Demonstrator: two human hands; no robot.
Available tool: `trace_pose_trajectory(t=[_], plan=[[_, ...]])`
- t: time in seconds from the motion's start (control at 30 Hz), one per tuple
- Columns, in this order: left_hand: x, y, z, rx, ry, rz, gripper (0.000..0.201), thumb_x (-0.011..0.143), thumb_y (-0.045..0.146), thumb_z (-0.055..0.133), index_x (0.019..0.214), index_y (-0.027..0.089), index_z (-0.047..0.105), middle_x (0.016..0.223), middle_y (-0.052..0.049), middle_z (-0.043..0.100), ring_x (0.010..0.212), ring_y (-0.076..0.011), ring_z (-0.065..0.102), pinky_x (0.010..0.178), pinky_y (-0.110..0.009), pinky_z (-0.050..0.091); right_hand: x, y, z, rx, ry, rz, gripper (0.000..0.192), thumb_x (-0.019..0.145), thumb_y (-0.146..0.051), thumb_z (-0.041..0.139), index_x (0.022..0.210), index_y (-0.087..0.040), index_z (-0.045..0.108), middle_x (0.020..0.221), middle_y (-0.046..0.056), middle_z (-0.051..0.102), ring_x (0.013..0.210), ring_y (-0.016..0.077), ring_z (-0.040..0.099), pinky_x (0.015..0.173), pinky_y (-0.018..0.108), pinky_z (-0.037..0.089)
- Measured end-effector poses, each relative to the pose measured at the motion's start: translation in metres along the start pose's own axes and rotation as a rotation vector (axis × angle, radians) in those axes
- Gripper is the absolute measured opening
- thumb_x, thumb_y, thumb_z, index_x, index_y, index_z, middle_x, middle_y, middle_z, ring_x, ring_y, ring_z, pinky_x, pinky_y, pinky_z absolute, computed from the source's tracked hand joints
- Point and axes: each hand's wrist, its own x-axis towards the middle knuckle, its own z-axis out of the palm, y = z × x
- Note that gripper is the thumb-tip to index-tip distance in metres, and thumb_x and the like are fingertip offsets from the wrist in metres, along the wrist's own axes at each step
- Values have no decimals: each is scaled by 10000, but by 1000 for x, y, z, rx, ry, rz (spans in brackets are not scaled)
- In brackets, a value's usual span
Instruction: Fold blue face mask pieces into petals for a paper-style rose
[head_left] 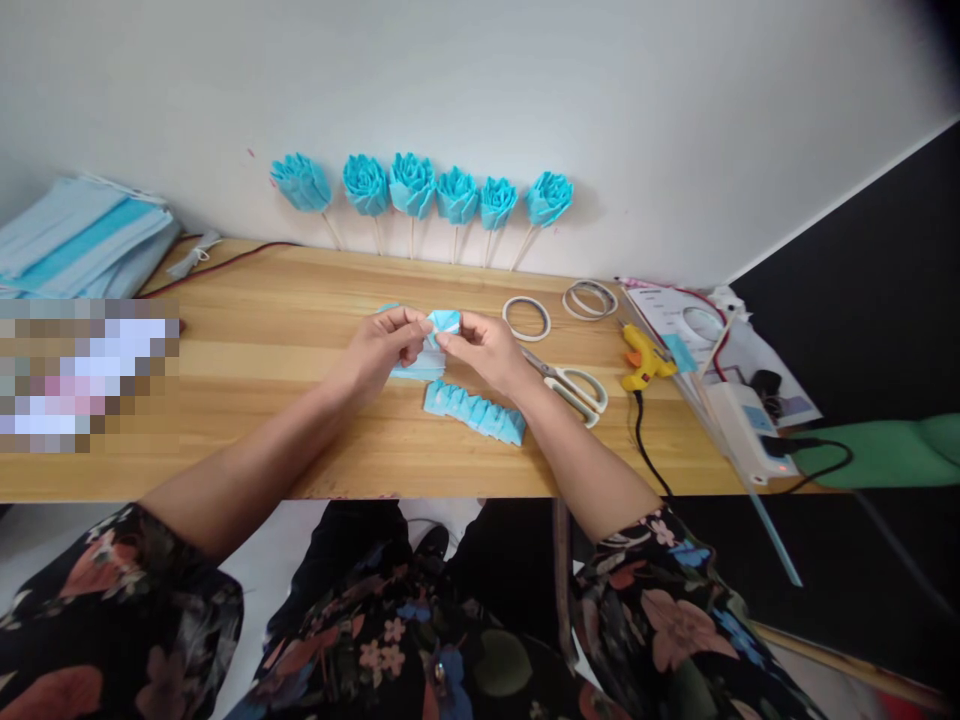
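A small folded piece of blue paper-like material [445, 321], with a white side showing, is pinched between both hands above the table. My left hand [382, 345] grips its left edge between thumb and finger. On the other side, the thumb and fingers of my right hand [489, 347] close on the same piece. Beneath the hands lie flat light-blue sheets [420, 368], partly covered by my fingers. Just in front of them, a row of overlapping folded blue pieces [474, 412] lies on the wood. Scissors [574, 388] with pale handles rest beside my right wrist.
Several blue flowers on sticks [412, 187] lean against the wall. Tape rolls [526, 318], a yellow glue gun [643, 358] and a white power strip [752, 430] lie on the right of the wooden table [247, 350]. A stack of blue sheets [82, 235] sits at left.
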Motion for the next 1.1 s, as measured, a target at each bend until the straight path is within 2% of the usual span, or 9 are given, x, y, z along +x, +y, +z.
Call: trace_pose_trajectory(t=[0.3, 0.57, 0.7, 0.87, 0.97, 1.1], plan=[[-1, 0, 0, 66, 22, 53, 317, 767, 450, 756, 690, 187, 597, 523, 45, 493, 459, -75, 388, 464, -241, 286, -2, -1, -4, -71, 17, -38, 346, 857, -470, 630, 667, -202, 521, 641, -45, 492, 630, 102, 404, 620, 263, 320], [-3, 5, 3, 83, 28, 48, 256, 732, 384, 770, 687, 181, 619, 499, 53, 465, 469, -76, 367, 479, -243, 277, -1, 2, -2, -93, 9, -70, 332, 864, -444, 625, 675, -210, 483, 652, -52, 413, 630, 101, 360, 608, 265, 299], [-1, 6, 1, 79, 31, 24, 287, 725, 403, 757, 641, 184, 592, 485, 48, 451, 457, -79, 363, 472, -247, 279, -1, -1, -2, -95, -6, -44, 319, 849, -442, 631, 670, -209, 507, 643, -46, 467, 631, 107, 393, 614, 266, 323], [1, 4, -3, 122, 42, 44, 273, 724, 398, 763, 655, 183, 609, 488, 45, 466, 456, -78, 362, 472, -243, 272, -2, -3, -5, 35, -61, -3, 371, 875, -534, 613, 719, -198, 588, 729, -6, 623, 718, 129, 538, 697, 271, 410], [-1, 3, -2, 153, 19, 62, 254, 741, 387, 756, 667, 183, 623, 485, 48, 453, 467, -81, 360, 480, -243, 272, -1, 3, -4, 51, -41, 23, 367, 832, -544, 669, 729, -202, 583, 720, -13, 606, 716, 131, 543, 677, 266, 417], [-3, 2, 0, 138, -23, 66, 237, 769, 361, 735, 662, 183, 620, 486, 48, 460, 476, -81, 366, 491, -240, 284, -1, 12, -2, -8, -39, -31, 325, 831, -510, 673, 762, -199, 607, 725, -20, 573, 683, 120, 496, 662, 268, 414]])
